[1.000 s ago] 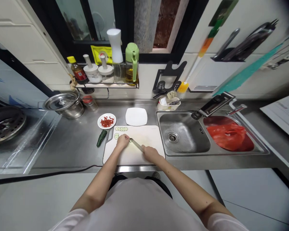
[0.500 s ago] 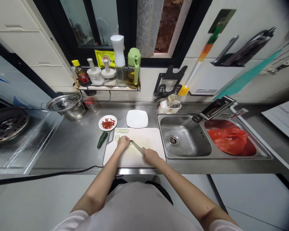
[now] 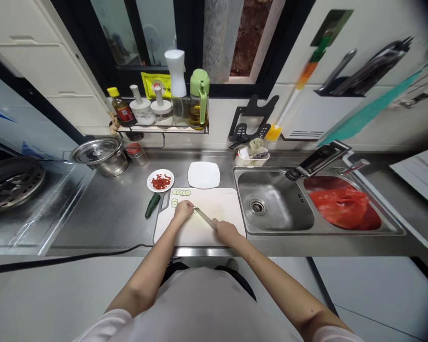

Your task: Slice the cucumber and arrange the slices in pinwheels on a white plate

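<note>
Dark green, the cucumber (image 3: pixel 152 205) left of the left fingers (image 3: pixel 190 204) looks unsliced, so likely left to do. Nearer them, slices (image 3: pixel 181 192) lie cut on the board (image 3: pixel 219 204), one row and a small second group. Those fingers bunch by the knife (image 3: pixel 205 217) tip; I cannot tell what they pinch. The right fingers (image 3: pixel 218 224) wrap its handle. Up-left of both, the bottle's (image 3: pixel 123 110) label, and far right, the paper's (image 3: pixel 423 168) print, are unreadable.

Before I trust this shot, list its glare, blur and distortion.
Head view: glare spots the round silver steel pot lid and grey steel sink basin; at the head view's right, the long orange-and-white handle and flat teal strip look stretched and smeared, the top corner dark; mid head view, the slim grey knife in the right hand is soft.
</note>
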Motion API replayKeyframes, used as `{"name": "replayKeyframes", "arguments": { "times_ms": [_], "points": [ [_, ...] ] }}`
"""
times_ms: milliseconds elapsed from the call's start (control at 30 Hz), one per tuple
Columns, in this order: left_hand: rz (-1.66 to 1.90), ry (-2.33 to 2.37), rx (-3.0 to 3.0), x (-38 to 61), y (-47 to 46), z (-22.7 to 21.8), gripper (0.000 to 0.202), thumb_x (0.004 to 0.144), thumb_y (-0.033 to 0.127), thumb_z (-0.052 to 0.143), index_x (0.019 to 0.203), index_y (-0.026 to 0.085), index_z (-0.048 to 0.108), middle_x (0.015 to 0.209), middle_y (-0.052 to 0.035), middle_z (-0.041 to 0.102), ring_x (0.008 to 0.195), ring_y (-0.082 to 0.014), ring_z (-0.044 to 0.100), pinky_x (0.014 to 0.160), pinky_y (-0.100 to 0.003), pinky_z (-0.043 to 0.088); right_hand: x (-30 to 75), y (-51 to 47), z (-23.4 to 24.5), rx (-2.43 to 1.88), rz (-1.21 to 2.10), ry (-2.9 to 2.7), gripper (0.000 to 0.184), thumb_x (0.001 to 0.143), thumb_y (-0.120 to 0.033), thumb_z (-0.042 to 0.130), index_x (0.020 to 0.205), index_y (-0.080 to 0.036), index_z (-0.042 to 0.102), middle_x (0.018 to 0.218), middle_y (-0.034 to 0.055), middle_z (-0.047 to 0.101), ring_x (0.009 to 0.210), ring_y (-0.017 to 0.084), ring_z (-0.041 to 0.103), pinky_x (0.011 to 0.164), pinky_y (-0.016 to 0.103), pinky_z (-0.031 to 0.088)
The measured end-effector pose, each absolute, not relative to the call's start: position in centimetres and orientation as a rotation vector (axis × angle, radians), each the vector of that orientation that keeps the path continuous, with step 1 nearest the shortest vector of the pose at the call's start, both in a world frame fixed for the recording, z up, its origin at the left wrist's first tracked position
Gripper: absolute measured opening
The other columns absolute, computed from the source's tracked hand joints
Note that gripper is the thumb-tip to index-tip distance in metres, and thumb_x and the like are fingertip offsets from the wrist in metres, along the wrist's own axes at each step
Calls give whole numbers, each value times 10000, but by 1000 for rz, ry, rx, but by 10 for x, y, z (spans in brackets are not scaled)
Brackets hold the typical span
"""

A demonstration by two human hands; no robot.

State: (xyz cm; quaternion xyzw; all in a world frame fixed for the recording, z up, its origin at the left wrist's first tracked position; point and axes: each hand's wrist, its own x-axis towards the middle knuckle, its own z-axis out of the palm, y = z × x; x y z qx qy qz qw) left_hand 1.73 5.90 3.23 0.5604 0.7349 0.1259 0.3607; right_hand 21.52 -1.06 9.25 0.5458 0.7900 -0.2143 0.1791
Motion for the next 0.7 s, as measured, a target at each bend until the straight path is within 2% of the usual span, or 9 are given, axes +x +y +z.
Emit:
{"name": "replayKeyframes", "arguments": {
  "times_ms": [300, 700],
  "points": [
    [434, 1886, 1359, 11, 53, 27, 135, 700, 198, 657, 826, 167, 693, 811, -32, 713, 711, -126, 616, 620, -205, 407, 231, -23, 97, 1622, -622, 2214, 224, 920, -211, 339, 1102, -182, 466, 950, 113, 661, 881, 218, 629, 687, 280, 381],
    [655, 1888, 1176, -23, 35, 16, 177, 674, 249, 656, 809, 138, 684, 653, 9, 640, 538, -89, 531, 516, -182, 366, 243, -18, 95, 1758, -627, 2171, 253, 931, -266, 332, 1113, -179, 485, 927, 93, 652, 848, 198, 611, 649, 258, 313]
  ]
}}
